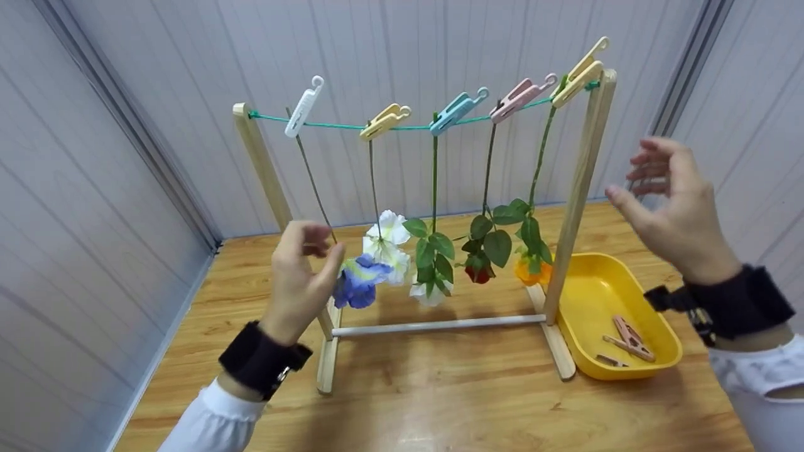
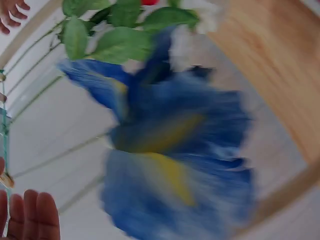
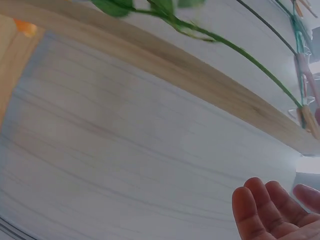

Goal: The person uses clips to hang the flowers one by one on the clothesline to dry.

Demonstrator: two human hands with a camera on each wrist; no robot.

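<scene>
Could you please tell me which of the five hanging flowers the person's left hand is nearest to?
The blue flower, leftmost under the white peg; the left hand is at its stem.

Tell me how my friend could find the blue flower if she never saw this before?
Look at the wooden rack with the green string across its top, where five flowers hang upside down from clips. The blue flower hangs at the far left end, under the white clip. It is the only blue one, with a bit of yellow, and the left hand is right beside it.
</scene>
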